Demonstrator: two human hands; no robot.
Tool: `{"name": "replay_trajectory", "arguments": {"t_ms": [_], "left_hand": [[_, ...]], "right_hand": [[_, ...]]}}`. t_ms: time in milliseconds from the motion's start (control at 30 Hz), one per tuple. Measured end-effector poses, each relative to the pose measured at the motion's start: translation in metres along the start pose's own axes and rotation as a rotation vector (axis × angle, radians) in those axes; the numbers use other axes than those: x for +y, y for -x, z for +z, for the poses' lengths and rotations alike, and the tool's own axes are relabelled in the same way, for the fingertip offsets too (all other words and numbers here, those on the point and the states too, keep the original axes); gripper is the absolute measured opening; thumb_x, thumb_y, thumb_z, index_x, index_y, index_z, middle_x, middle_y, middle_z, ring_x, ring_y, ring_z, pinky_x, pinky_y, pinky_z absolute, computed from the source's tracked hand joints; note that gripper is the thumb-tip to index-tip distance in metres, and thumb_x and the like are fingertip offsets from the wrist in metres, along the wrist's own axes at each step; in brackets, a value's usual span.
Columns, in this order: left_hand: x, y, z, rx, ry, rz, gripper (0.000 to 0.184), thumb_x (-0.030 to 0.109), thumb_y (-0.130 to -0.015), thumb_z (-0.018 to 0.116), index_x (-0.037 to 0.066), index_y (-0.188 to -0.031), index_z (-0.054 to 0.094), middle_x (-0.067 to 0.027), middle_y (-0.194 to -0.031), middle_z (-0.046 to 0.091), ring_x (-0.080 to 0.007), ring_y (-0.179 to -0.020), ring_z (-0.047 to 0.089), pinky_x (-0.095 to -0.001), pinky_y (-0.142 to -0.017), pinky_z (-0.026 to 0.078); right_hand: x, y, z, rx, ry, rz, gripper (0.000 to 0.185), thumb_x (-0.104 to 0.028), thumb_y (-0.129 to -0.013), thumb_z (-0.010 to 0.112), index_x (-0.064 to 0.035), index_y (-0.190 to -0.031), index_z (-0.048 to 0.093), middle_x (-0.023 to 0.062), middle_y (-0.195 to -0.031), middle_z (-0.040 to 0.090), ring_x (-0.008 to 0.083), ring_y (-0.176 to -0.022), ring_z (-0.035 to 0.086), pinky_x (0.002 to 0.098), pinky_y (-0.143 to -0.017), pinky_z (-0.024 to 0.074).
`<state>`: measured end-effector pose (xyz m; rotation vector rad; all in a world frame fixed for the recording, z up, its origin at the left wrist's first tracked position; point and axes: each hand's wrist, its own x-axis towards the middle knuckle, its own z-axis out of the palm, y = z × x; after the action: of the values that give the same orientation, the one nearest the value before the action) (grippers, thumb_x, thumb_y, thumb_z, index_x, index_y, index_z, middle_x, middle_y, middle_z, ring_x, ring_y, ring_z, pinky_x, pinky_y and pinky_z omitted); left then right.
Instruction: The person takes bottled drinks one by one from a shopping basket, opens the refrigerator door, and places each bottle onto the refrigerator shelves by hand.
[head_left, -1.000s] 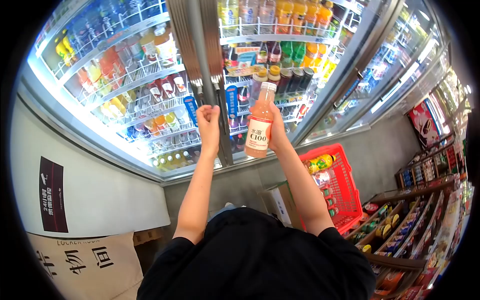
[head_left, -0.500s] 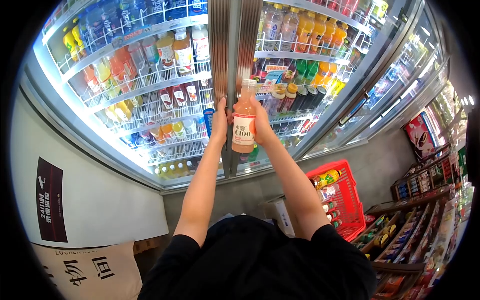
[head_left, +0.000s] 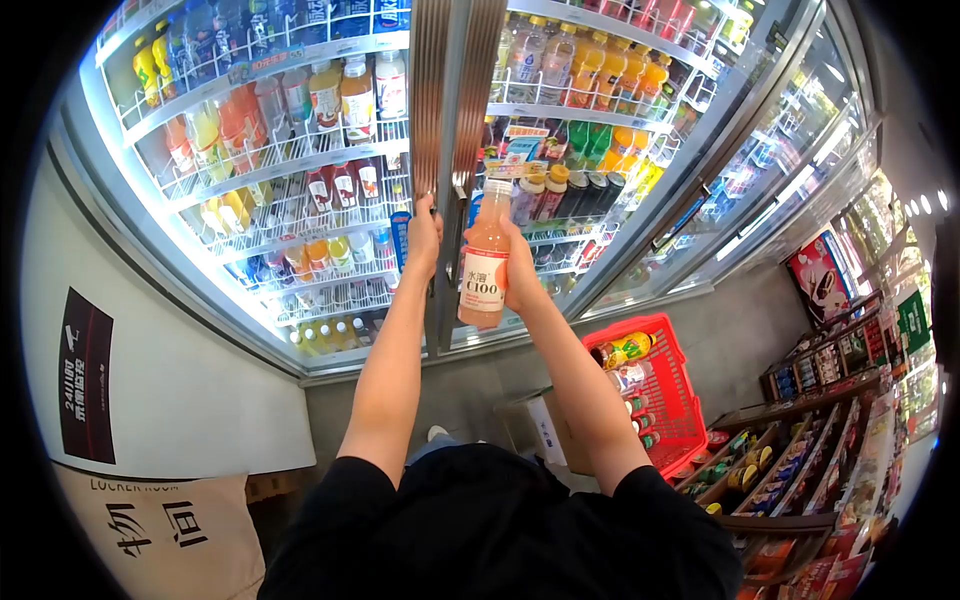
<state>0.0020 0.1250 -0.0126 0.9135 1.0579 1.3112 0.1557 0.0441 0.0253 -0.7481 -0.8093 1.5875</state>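
My right hand (head_left: 518,266) is wrapped around a clear bottle of peach-pink drink (head_left: 484,268), labelled C100. It is upright, slightly tilted, in front of the cooler. My left hand (head_left: 424,236) closes on the edge of the brown door handle (head_left: 430,110) of the left cooler door, its fingers partly hidden behind it. A second brown handle (head_left: 478,90) runs alongside, just above the bottle. Behind the glass of both doors stand rows of bottled drinks (head_left: 345,95).
A red basket (head_left: 690,400) with several bottles stands on the floor at my right, beside a cardboard box (head_left: 548,430). Snack shelves (head_left: 800,450) line the right side. A white panel (head_left: 200,380) and a cloth with printed characters (head_left: 180,530) are at the left.
The bottle in my right hand has come slightly down and away from the handles. My left hand stays at the left handle. The whole view has shifted a little.
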Motion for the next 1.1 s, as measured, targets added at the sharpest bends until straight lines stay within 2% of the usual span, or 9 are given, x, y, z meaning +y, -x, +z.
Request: {"name": "replay_trajectory", "arguments": {"t_ms": [233,300,633,767,833,867,900,967,1100], "left_hand": [[-0.015,0.075,-0.007,-0.036,-0.002,0.043,0.058,0.052,-0.098,0.038,0.020,-0.052,0.023,0.0067,-0.050,0.020,-0.0101,-0.046,0.020,-0.0294,-0.049,0.018],[-0.014,0.099,-0.008,-0.012,-0.025,0.035,0.059,0.053,-0.099,0.034,0.019,-0.054,0.018,0.0053,-0.050,0.018,-0.0116,-0.047,0.020,-0.0289,-0.052,0.022],[-0.005,0.233,-0.022,0.137,-0.074,0.022,0.054,0.051,-0.098,0.040,0.017,-0.058,0.031,0.0028,-0.054,0.033,-0.0131,-0.056,0.035,-0.0285,-0.065,0.033],[-0.015,0.302,-0.031,0.370,-0.064,0.052,0.052,0.049,-0.099,0.047,0.012,-0.063,0.044,0.0008,-0.060,0.041,-0.0150,-0.062,0.042,-0.0294,-0.069,0.037],[-0.009,0.345,-0.019,0.749,-0.323,0.349,0.035,0.038,-0.096,0.060,0.004,-0.088,0.055,-0.0034,-0.078,0.053,-0.0167,-0.073,0.049,-0.0308,-0.072,0.040],[-0.029,0.347,-0.018,0.960,-0.349,0.682,0.024,0.023,-0.094,0.067,0.002,-0.097,0.057,-0.0073,-0.094,0.055,-0.0185,-0.082,0.052,-0.0331,-0.075,0.042],[-0.031,0.362,-0.011,0.975,-0.353,0.684,0.024,0.023,-0.094,0.067,0.002,-0.097,0.057,-0.0073,-0.094,0.055,-0.0185,-0.082,0.052,-0.0331,-0.075,0.042],[-0.030,0.392,0.006,1.153,-0.879,1.044,0.017,0.012,-0.090,0.067,0.002,-0.100,0.057,-0.0110,-0.101,0.055,-0.0191,-0.089,0.054,-0.0336,-0.077,0.042],[-0.029,0.371,0.020,0.640,-0.508,0.849,0.017,0.014,-0.095,0.062,0.004,-0.109,0.059,-0.0076,-0.089,0.063,-0.0163,-0.075,0.058,-0.0291,-0.065,0.045]], "right_hand": [[-0.004,0.019,-0.016,-0.061,0.014,0.064,0.049,-0.050,-0.098,0.050,-0.0062,-0.118,0.057,0.0099,-0.100,0.068,0.0233,-0.079,0.069,0.0381,-0.068,0.0583],[-0.005,0.033,-0.013,-0.099,0.028,0.024,0.048,-0.049,-0.098,0.050,-0.0063,-0.118,0.057,0.0098,-0.100,0.068,0.0231,-0.079,0.069,0.0381,-0.068,0.0581],[-0.010,0.115,0.004,-0.263,-0.004,0.086,0.050,-0.050,-0.096,0.051,-0.0063,-0.120,0.055,0.0109,-0.106,0.067,0.0230,-0.088,0.069,0.0376,-0.075,0.0574],[-0.007,0.137,0.014,-0.315,0.000,0.088,0.049,-0.050,-0.096,0.052,-0.0075,-0.119,0.056,0.0098,-0.107,0.068,0.0220,-0.091,0.068,0.0389,-0.080,0.0561],[-0.004,0.146,0.017,-0.376,-0.021,0.080,0.048,-0.049,-0.096,0.052,-0.0075,-0.119,0.057,0.0096,-0.108,0.068,0.0211,-0.091,0.068,0.0385,-0.080,0.0560],[-0.001,0.149,0.018,-0.387,-0.042,0.104,0.047,-0.048,-0.096,0.052,-0.0068,-0.118,0.058,0.0095,-0.107,0.068,0.0204,-0.090,0.068,0.0380,-0.079,0.0563],[0.001,0.153,0.021,-0.398,-0.044,0.113,0.047,-0.048,-0.096,0.052,-0.0068,-0.118,0.058,0.0095,-0.107,0.068,0.0204,-0.090,0.068,0.0380,-0.079,0.0563],[0.000,0.160,0.029,-0.353,-0.017,0.094,0.046,-0.047,-0.097,0.052,-0.0057,-0.116,0.059,0.0094,-0.105,0.069,0.0204,-0.089,0.068,0.0371,-0.077,0.0567],[0.006,0.157,0.029,-0.364,-0.026,0.051,0.043,-0.042,-0.097,0.053,-0.0037,-0.114,0.061,0.0099,-0.101,0.069,0.0200,-0.087,0.068,0.0356,-0.077,0.0569]]}}
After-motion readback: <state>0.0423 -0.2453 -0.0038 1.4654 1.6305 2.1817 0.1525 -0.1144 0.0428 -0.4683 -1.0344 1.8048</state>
